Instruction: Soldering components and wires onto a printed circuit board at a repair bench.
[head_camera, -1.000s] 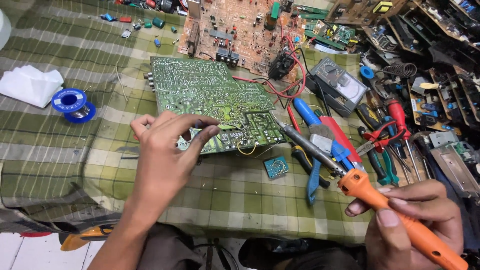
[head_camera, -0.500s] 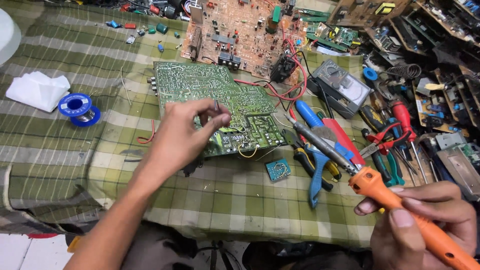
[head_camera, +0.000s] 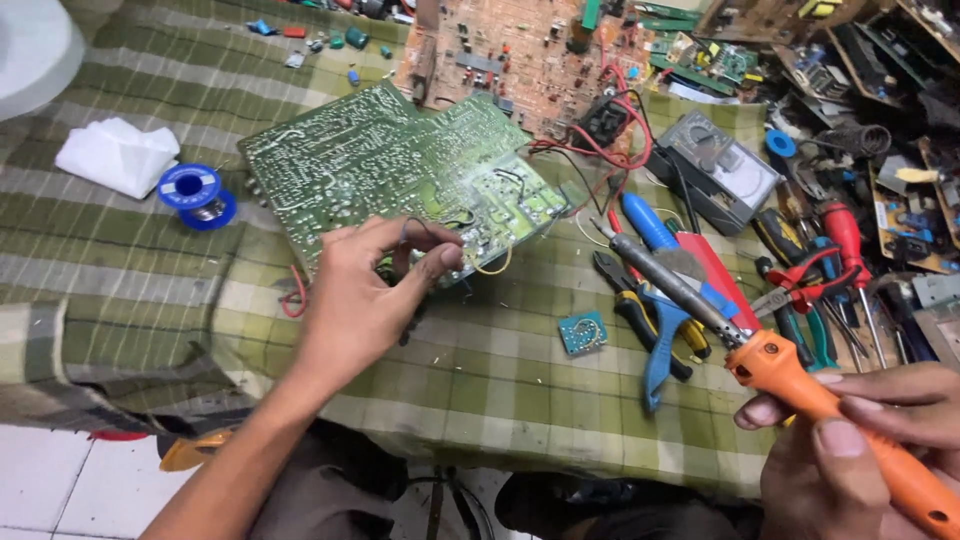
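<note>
Left hand resting at near edge of green circuit board, fingers curled, thumb and fingertips pinching a thin wire loop at the board's lower edge. Board lying solder side up, tilted, on surface covered with green checked cloth. Right hand closed around orange handle of soldering iron, metal tip pointing up-left, held off the board, above blue-handled pliers. Small blue board piece on cloth between the hands. Solder spool, blue, beside white tissue at far left. Brown circuit board behind the green one. Grey meter with red and black leads, red-handled screwdriver among tools at right.
</note>
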